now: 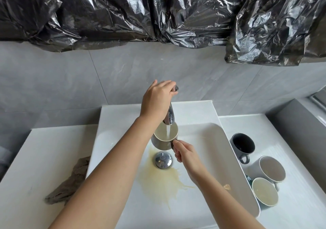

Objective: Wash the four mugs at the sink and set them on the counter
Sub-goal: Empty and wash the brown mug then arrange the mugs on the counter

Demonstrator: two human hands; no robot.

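My right hand (183,152) grips the handle of a grey mug (161,143), holding it upright under the chrome faucet (169,114); a stream of water runs into it. My left hand (157,98) is closed over the faucet lever at the top. On the counter to the right of the white sink (234,167) stand three more mugs: a dark grey one (243,145) tilted on its side, a white one (269,169), and a teal one (264,191) with pale residue inside.
A yellowish liquid stain spreads across the basin floor around the chrome drain plug (163,159). A crumpled brown cloth (70,181) lies on the left counter (35,158). Black plastic sheeting (158,11) hangs over the grey tiled wall behind.
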